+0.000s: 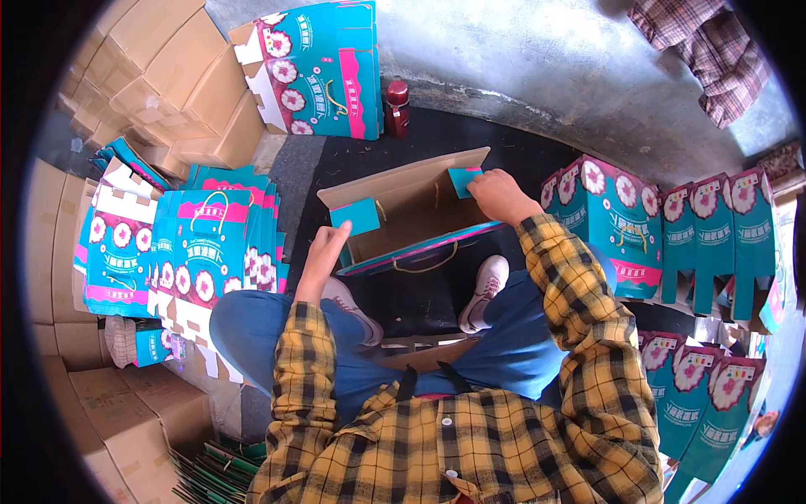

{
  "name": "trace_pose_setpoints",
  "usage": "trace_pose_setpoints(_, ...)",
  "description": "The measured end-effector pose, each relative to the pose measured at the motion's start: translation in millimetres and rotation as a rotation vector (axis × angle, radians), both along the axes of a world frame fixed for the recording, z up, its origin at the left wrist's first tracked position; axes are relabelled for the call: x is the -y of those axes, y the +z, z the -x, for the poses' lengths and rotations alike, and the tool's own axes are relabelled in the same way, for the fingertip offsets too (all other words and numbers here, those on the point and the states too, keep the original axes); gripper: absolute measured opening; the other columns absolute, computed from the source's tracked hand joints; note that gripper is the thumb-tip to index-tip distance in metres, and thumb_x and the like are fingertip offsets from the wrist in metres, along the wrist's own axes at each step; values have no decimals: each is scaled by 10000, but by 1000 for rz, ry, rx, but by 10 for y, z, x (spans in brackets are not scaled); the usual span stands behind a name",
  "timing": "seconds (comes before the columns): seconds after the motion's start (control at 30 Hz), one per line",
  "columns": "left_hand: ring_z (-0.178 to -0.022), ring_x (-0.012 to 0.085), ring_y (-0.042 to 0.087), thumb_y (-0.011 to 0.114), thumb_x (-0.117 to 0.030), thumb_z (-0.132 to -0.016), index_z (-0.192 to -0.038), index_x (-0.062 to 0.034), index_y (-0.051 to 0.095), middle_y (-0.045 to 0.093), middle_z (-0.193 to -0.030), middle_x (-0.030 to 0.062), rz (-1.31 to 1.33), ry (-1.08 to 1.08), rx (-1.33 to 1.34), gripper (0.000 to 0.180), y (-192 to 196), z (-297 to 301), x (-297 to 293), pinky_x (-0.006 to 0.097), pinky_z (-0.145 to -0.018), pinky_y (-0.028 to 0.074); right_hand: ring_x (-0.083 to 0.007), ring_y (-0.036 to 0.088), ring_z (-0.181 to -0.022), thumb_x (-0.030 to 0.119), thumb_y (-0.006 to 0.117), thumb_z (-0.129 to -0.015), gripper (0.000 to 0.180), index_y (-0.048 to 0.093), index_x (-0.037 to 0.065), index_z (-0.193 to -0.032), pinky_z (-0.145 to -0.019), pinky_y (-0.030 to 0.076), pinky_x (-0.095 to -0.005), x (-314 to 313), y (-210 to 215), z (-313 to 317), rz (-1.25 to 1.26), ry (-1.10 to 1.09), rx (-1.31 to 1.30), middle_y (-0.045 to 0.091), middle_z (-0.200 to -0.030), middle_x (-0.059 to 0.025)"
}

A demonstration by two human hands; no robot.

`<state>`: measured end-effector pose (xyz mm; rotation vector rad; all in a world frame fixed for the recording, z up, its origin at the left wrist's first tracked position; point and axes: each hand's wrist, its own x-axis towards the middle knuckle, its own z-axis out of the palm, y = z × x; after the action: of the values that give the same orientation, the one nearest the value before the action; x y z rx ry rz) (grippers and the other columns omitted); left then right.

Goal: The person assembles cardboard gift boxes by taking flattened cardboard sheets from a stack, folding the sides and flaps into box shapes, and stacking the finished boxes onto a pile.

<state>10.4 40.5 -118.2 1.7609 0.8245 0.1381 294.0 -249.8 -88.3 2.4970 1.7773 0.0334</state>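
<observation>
A cardboard carry box stands with its top open on the dark mat between my feet, brown inside, with a yellow cord handle on its near side. Its long far flap is raised, and small teal flaps fold in at both ends. My left hand is at the left end, thumb against the left teal flap, other fingers curled at its outer edge. At the opposite end, my right hand has its fingers bent over the right teal flap.
Flat teal-and-pink box blanks are piled at my left; more lean upright on the far wall beside a red flask. Assembled boxes line my right. Brown cartons stack at the left, and plaid cloth hangs upper right.
</observation>
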Motion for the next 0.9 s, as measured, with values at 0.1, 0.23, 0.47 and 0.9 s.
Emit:
trace_pose_setpoints(0.1,-930,261,641,710,-560,-890,-1007,50,602,671,-959,174,-186,-53,-22,631,-15,-58,80,390,-834,490,-285,716,-861,115,617,-859,151,761,112,-814,-807,509,-431,-74,-101,-16,168,-50,25,744,-876,-95)
trace_pose_setpoints(0.23,-891,319,669,659,-401,-907,-1027,46,595,673,-916,225,-294,-74,17,467,-148,2,4,416,-787,505,-255,726,-806,144,623,-869,172,776,146,-789,-733,497,-401,-226,-119,85,286,-41,93,748,-811,-63)
trace_pose_setpoints(0.47,-976,337,688,549,-325,-934,-1157,73,661,700,-1022,285,-143,-150,-33,469,-156,-67,40,410,-871,513,-325,720,-773,212,597,-913,247,730,91,-745,-706,513,-464,-170,-204,-42,267,-63,21,723,-763,-120)
trace_pose_setpoints(0.9,-1224,330,626,559,-349,-974,-1131,92,656,667,-1260,286,-81,-37,119,478,-237,44,59,391,-1050,443,-377,721,-845,868,211,-907,1109,642,-105,-1219,-821,564,-435,-154,5,-474,-8,-682,-889,684,-1079,-309)
